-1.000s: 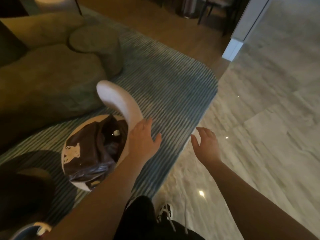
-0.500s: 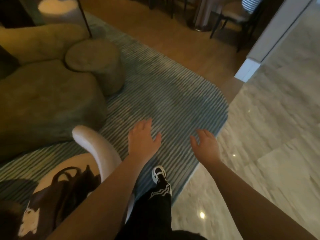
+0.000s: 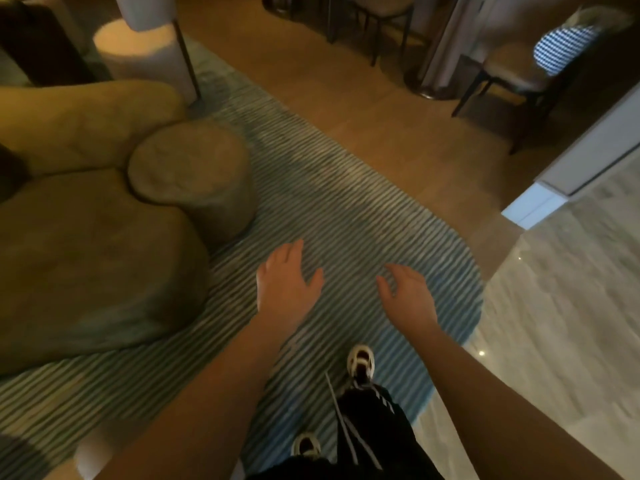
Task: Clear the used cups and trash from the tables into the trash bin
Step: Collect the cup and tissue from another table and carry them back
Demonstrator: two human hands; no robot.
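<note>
Two bare hands are held out over a striped blue rug [image 3: 346, 209], each with fingers spread and nothing grasped: the left hand [image 3: 285, 289] palm down, the right hand [image 3: 408, 299] slightly cupped. Below them, white sneakers [image 3: 361, 362] and black trousers [image 3: 374, 427] are seen. A pale curved edge [image 3: 88, 460], possibly the trash bin, is cut off at the bottom left corner, well apart from both hands; it cannot be identified with certainty. No cups or trash are visible near either hand. Farther left, an olive sofa [image 3: 86, 244] is placed, with chairs [image 3: 509, 74] beyond.
</note>
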